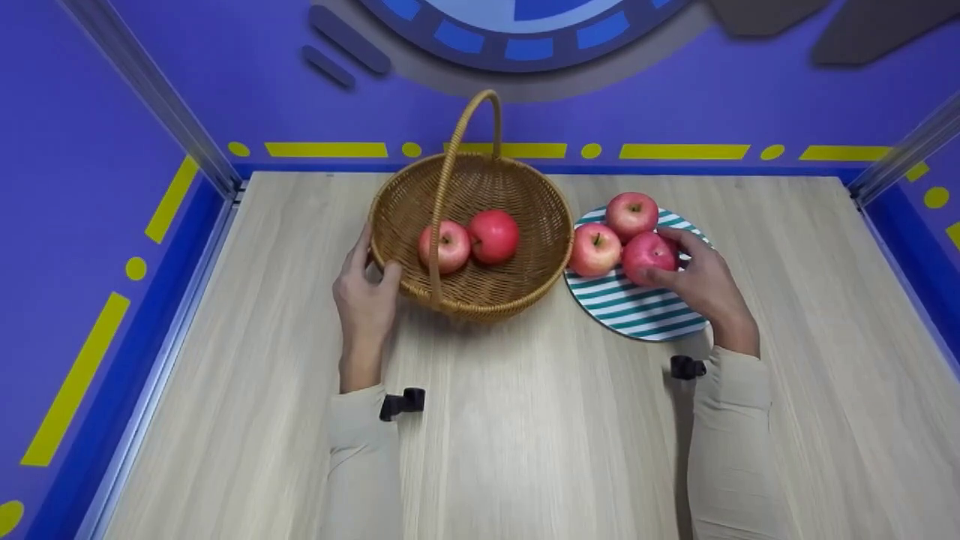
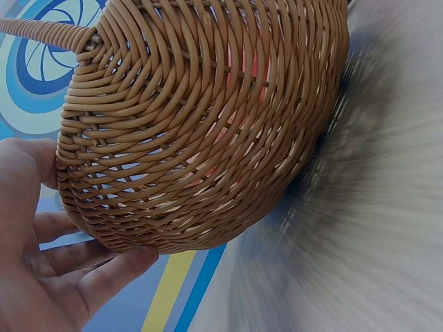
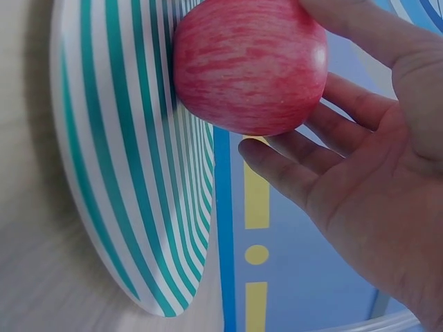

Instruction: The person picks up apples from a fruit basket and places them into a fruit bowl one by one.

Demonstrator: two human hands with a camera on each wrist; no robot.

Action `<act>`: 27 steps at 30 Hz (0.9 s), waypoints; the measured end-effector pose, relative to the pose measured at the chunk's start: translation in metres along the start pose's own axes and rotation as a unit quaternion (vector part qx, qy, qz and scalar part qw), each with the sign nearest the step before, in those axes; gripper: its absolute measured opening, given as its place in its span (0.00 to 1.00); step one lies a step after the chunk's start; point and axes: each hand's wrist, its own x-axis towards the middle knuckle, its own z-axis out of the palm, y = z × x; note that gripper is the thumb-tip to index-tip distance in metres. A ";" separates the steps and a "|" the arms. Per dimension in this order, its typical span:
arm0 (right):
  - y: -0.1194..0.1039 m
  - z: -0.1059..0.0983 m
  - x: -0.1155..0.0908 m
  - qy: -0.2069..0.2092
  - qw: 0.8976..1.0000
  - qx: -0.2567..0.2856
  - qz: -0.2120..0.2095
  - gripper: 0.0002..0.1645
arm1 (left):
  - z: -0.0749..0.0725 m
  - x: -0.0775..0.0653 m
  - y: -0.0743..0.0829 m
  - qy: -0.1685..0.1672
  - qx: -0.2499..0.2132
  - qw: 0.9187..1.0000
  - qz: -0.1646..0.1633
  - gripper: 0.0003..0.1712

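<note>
In the head view a wicker basket point(image 1: 532, 202) with a tall arched handle holds two red apples, one pale-streaked point(image 1: 453, 251) and one deeper red point(image 1: 495, 236). My left hand point(image 1: 366, 296) grips its left side, thumb at the rim and fingers against the outer weave point(image 2: 187, 124). To the right, three apples sit together on a round plate with green and white stripes point(image 1: 637, 311). My right hand point(image 1: 705, 277) holds the nearest of these, a red apple point(image 1: 646, 256), between thumb and fingers. In the right wrist view this streaked apple point(image 3: 249, 66) is close against the striped surface.
Two more apples, one at the back point(image 1: 632, 214) and one at the left point(image 1: 595, 250), crowd the held one on the plate. The basket's rim stands right at the plate's left edge. Blue panels point(image 1: 300, 112) wall in the pale wooden table point(image 1: 495, 435).
</note>
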 end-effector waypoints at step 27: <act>-0.013 -0.002 -0.006 0.054 0.998 0.005 -0.032 0.43 | 0.000 0.000 -0.001 -0.002 -0.005 1.000 -0.007 0.38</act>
